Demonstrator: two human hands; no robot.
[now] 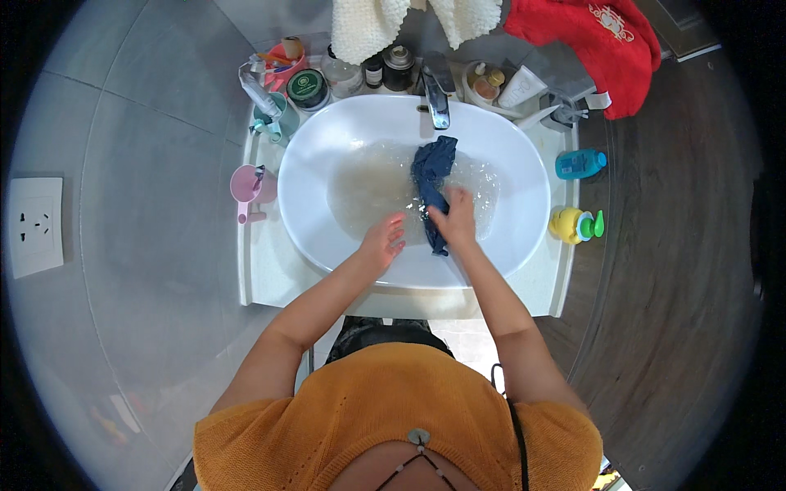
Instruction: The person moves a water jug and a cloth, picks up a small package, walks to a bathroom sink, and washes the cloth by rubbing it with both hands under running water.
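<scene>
A wet, crumpled dark blue cloth (pixel 431 172) lies lengthwise in the white washbasin (pixel 307 221), partly in cloudy, bubbly water (pixel 368 180). Its upper end is below the tap, and its lower end rests on the basin's near slope. My right hand (pixel 458 219) is at the cloth's right side, fingers apart from the thumb, whose tip lies against the fabric. To the left of the cloth, my left hand (pixel 383 240) hovers over the near side of the basin. Its fingers are spread and hold nothing.
A chrome tap (pixel 437 102) reaches over the basin's far rim. Jars (pixel 308 88) and cups line the back left. A pink cup (pixel 252 185) stands left; a blue bottle (pixel 580 164) and a yellow pump bottle (pixel 573 225) are right. White (pixel 368 29) and red towels (pixel 602 45) hang behind.
</scene>
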